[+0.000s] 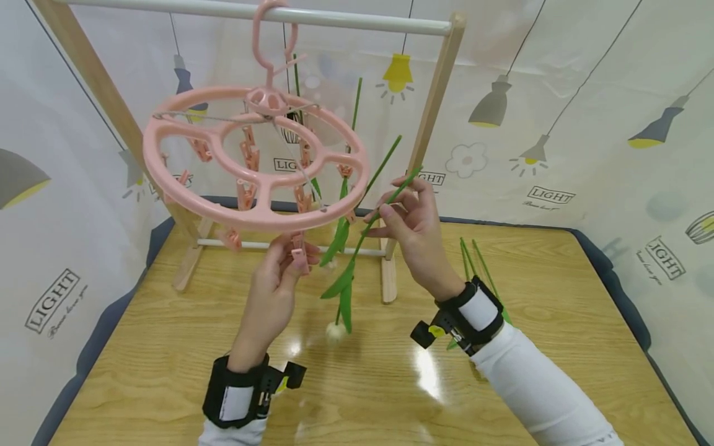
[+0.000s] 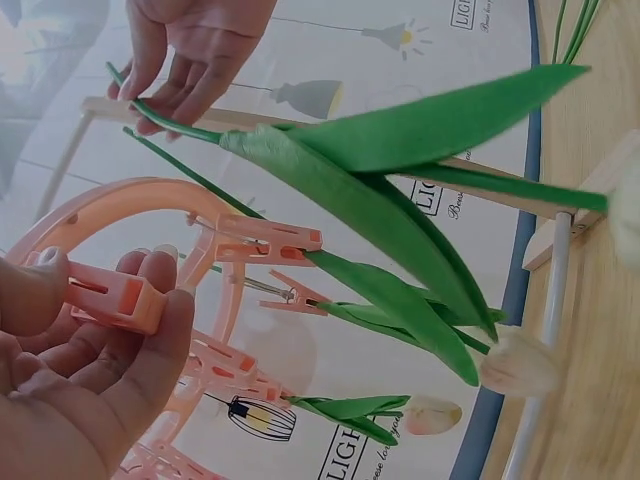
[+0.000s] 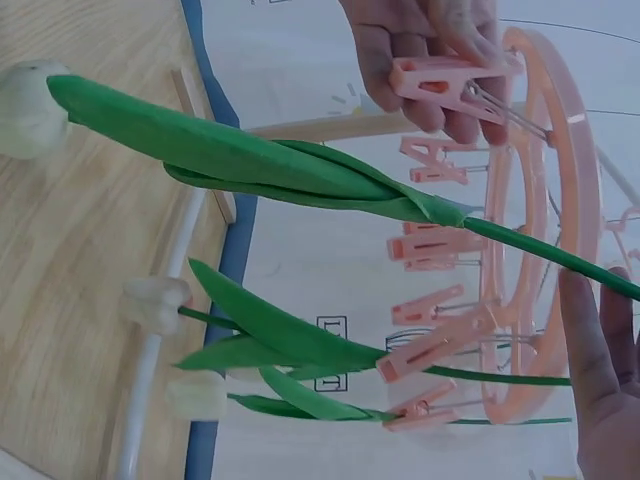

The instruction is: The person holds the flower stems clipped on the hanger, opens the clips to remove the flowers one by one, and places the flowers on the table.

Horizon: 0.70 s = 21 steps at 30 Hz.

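Note:
A pink round clip hanger hangs by its hook from a white rail. My left hand pinches one pink clip at the hanger's near rim; the same clip sits between thumb and fingers in the left wrist view. My right hand holds the green stem of an artificial tulip, whose white bud hangs head down over the table. The stem slants up beside the hanger. Other tulips hang head down from clips.
The rail rests on a wooden rack at the back of a wooden table. Several loose green stems lie on the table behind my right wrist. A printed fabric backdrop surrounds the table.

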Each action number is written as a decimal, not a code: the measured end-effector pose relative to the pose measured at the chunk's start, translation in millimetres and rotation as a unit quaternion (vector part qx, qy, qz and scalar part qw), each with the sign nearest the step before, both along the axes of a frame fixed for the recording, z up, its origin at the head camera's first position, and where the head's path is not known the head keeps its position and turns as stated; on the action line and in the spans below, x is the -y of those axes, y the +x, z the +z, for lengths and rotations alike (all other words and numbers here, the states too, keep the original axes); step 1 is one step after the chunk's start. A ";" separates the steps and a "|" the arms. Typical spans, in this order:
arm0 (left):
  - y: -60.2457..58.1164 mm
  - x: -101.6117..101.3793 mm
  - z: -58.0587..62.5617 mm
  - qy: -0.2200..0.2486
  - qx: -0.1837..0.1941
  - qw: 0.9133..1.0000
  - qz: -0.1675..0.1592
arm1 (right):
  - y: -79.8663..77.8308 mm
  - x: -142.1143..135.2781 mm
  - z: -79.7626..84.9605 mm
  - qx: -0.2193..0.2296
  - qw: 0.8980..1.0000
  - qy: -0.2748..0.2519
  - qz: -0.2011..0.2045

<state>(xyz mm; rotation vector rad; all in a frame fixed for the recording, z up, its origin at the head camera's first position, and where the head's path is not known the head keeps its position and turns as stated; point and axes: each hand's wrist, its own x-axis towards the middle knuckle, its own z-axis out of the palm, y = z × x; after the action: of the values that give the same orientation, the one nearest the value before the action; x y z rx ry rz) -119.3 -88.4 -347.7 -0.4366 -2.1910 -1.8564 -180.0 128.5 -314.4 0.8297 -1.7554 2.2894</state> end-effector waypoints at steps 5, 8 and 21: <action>-0.2 1.2 -1.4 0.003 0.008 1.000 -0.001 | -1.9 -12.3 6.2 -0.009 1.000 0.004 -0.017; -0.2 1.8 -1.8 0.003 0.011 1.000 -0.003 | -2.9 -22.0 10.1 -0.011 1.000 0.005 -0.028; -1.9 4.6 -4.7 0.000 0.022 1.000 -0.001 | -13.2 -77.3 23.5 -0.020 0.991 0.038 -0.126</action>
<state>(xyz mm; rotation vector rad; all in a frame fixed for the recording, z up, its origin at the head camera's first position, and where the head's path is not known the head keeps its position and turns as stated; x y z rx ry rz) -121.2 -93.0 -352.4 -0.4012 -2.2205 -1.8838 -193.2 205.8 -290.8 0.6194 -1.8243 2.0434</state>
